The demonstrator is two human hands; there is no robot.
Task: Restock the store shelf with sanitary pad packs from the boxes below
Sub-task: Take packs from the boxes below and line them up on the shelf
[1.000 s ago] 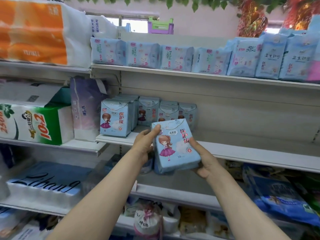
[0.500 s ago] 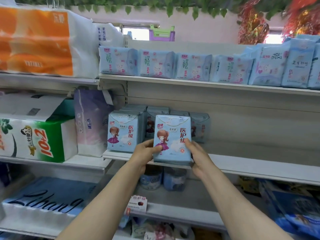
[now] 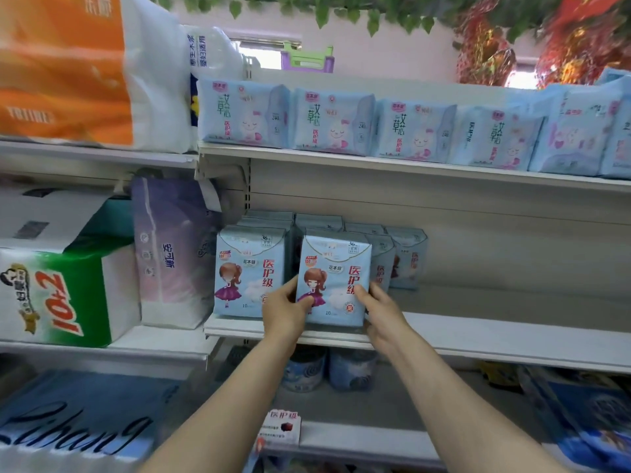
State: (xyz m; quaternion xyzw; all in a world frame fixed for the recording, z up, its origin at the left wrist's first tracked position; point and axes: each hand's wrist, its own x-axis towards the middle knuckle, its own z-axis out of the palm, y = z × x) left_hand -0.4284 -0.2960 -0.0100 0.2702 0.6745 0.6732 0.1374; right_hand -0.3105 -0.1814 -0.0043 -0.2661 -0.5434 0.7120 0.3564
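From the head camera, both hands meet on one pale blue plastic sanitary pad pack printed with a cartoon girl in a purple dress (image 3: 333, 279). The pack stands upright with its bottom edge at the front lip of the white metal middle shelf (image 3: 478, 331). The left hand (image 3: 285, 310) grips the pack's lower left edge, thumb curled across the front face over the printed girl. The right hand (image 3: 384, 314) holds the lower right edge, its fingers (image 3: 363, 293) curled onto the front of the pack.

Just left of the left hand's fingers, an identical pale blue pack (image 3: 249, 271) stands at the shelf front, its side nearly touching the held pack. Behind the fingers, further rows of the same packs (image 3: 406, 257) reach toward the back panel. To the right of the right hand's fingers the shelf surface runs bare along its whole front edge. Farther left of the fingers stands a tall lilac plastic tissue bag (image 3: 170, 254). Above the fingers, the upper shelf (image 3: 409, 167) carries a row of pale blue packs with a white face print (image 3: 331, 122).
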